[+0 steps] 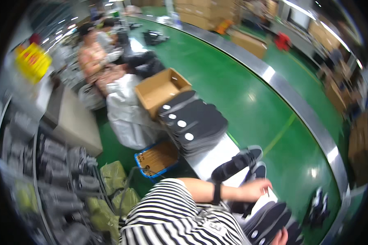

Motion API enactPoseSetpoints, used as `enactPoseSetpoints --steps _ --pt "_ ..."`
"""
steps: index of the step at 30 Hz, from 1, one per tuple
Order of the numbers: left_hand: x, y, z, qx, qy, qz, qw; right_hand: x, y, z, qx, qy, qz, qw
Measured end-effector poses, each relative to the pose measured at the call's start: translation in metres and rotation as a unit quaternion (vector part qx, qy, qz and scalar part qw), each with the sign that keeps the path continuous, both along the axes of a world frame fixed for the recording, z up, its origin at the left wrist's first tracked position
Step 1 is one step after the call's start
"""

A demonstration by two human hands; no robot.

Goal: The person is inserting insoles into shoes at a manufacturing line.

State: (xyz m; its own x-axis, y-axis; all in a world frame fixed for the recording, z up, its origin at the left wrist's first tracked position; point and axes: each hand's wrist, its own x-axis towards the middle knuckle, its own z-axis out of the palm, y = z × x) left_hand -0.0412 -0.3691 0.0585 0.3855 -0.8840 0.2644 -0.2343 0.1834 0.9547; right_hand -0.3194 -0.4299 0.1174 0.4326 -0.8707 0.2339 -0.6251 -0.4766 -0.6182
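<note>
My left hand (255, 190), with a black band on its wrist, reaches right from my striped shirt (171, 216). It lies by two black shoes (238, 162) on a metal table (210, 157), and its fingers touch a white sheet. Whether it grips anything is unclear. Only part of my right hand (280, 237) shows at the bottom edge. It grips a fanned bunch of black insoles (270, 220) with white oval labels.
A big pile of black insoles (194, 120) lies farther along the table, beside an open cardboard box (161, 87). Below are a blue crate (157, 158) and a white sack (126, 112). Other people (95, 57) sit at the upper left. A curved metal rail (284, 87) crosses the green floor.
</note>
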Motion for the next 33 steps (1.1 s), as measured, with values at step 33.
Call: enactPoseSetpoints --steps 33 --pt "0.115 0.039 -0.072 -0.032 -0.343 0.049 0.937 0.09 -0.004 -0.069 0.017 0.075 -0.133 0.988"
